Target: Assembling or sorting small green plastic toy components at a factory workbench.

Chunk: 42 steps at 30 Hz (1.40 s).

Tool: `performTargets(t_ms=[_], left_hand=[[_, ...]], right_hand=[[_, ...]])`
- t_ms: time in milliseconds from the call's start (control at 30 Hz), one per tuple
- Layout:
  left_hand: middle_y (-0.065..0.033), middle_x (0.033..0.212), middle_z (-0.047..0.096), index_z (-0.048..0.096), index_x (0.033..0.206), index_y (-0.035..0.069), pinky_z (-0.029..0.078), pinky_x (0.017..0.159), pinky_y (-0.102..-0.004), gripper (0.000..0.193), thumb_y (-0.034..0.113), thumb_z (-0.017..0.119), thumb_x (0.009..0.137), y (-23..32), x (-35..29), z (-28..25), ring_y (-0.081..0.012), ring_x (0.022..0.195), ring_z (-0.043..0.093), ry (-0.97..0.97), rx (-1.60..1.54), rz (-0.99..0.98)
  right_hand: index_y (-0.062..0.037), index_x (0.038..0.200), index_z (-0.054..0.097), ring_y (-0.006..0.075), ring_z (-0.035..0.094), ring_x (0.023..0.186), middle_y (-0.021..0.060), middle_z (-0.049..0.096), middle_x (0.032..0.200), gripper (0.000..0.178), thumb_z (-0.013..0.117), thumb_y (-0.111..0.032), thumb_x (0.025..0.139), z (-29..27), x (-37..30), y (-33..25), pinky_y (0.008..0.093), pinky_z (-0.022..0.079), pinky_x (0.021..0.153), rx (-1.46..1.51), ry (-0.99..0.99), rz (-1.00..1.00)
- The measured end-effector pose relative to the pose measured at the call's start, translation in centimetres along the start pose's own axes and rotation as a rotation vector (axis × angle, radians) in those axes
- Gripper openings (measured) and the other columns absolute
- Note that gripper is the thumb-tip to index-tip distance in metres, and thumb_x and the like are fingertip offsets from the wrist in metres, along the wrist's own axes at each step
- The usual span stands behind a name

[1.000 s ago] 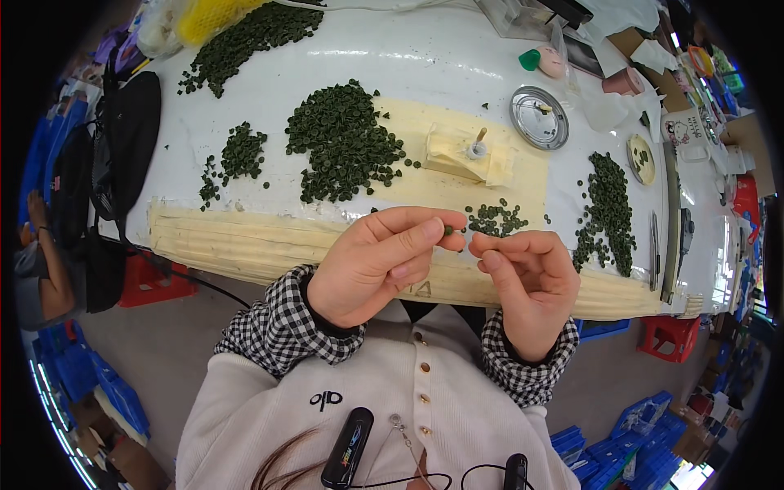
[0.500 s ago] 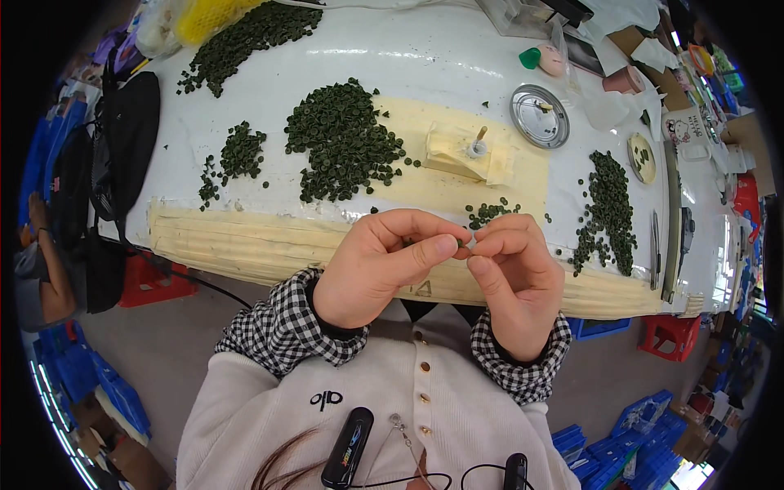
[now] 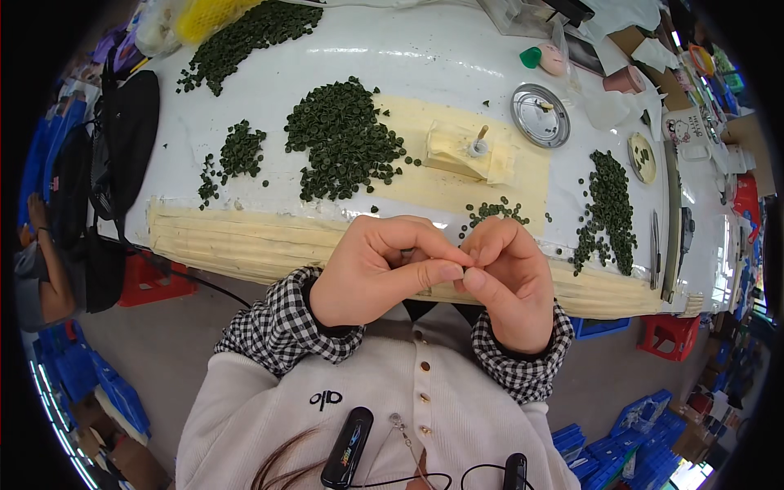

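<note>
My left hand (image 3: 371,273) and my right hand (image 3: 514,282) meet fingertip to fingertip in front of my chest, above the table's near edge. Both are closed in a pinch. Between the fingertips is a small dark green piece (image 3: 465,271), mostly covered by the fingers. Just beyond my right hand lies a small cluster of round dark green pieces (image 3: 494,211). A larger heap of such pieces (image 3: 339,139) is farther off to the left. Behind the small cluster stands a tape-covered block (image 3: 457,159) with a thin upright peg (image 3: 480,139).
More green pieces form piles at the right (image 3: 608,212), left (image 3: 241,151) and far left (image 3: 245,41). A round metal lid (image 3: 539,117) lies beyond the block. Pens (image 3: 656,249) rest at the right; a black bag (image 3: 135,147) hangs at the left edge.
My hands have drawn closer together and lowered slightly, the right one shifting left. The green piece between the fingertips is now more covered.
</note>
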State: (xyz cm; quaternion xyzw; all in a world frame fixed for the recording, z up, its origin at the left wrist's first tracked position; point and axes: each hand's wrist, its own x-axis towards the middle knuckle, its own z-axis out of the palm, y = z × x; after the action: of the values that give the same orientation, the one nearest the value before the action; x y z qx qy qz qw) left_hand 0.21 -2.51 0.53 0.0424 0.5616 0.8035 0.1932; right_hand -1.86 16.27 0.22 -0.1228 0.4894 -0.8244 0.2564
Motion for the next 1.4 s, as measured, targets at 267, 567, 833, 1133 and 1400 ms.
performTargets(t_ms=[267,567,833,1133,1400], left_hand=[[-0.005,0.09,0.066,0.065,0.098,-0.001,0.046,0.071,-0.0186,0.014,0.008,0.062,0.087,-1.1,0.3,0.1,-0.0058,0.08,0.058,-0.031,-0.449,-0.088],[-0.0011,0.075,0.058,0.063,0.095,-0.001,0.03,0.05,-0.0184,0.015,0.012,0.059,0.09,-0.8,0.3,0.1,-0.0033,0.057,0.039,-0.002,-0.367,-0.176],[-0.0013,0.08,0.064,0.066,0.093,0.0,0.037,0.056,-0.0156,0.011,0.007,0.061,0.087,-0.2,0.2,0.1,-0.0011,0.065,0.048,0.076,-0.213,-0.108],[-0.0001,0.077,0.064,0.067,0.09,0.0,0.034,0.052,-0.0159,0.008,0.003,0.062,0.084,-0.1,0.0,0.1,0.0,0.06,0.043,0.12,-0.031,-0.039],[0.0005,0.075,0.064,0.067,0.095,-0.001,0.031,0.049,-0.0159,0.013,0.004,0.064,0.083,-0.7,0.1,-0.2,0.0013,0.055,0.04,0.079,0.056,0.02]], right_hand=[[-0.0031,0.089,0.06,0.0136,0.05,0.076,0.0055,0.051,0.088,0.017,0.068,0.004,0.075,0.7,-0.1,0.8,0.0231,0.041,0.069,-0.601,0.15,-0.417],[-0.0024,0.084,0.065,0.0164,0.053,0.067,0.0062,0.054,0.079,0.024,0.079,-0.001,0.065,0.7,0.0,0.6,0.0252,0.043,0.058,-0.911,0.234,-0.628],[-0.0016,0.087,0.066,0.017,0.056,0.068,0.0071,0.057,0.079,0.025,0.078,-0.001,0.065,0.6,0.1,0.0,0.026,0.045,0.056,-1.074,0.185,-0.698],[0.0015,0.089,0.063,0.0163,0.057,0.074,0.0095,0.058,0.082,0.015,0.064,0.007,0.075,0.2,0.2,0.6,0.0238,0.045,0.065,-0.743,0.183,-0.466],[0.0024,0.092,0.059,0.0106,0.055,0.079,0.0069,0.056,0.09,0.011,0.06,0.006,0.081,0.5,-0.2,0.6,0.0215,0.045,0.07,-0.46,0.213,-0.206]])
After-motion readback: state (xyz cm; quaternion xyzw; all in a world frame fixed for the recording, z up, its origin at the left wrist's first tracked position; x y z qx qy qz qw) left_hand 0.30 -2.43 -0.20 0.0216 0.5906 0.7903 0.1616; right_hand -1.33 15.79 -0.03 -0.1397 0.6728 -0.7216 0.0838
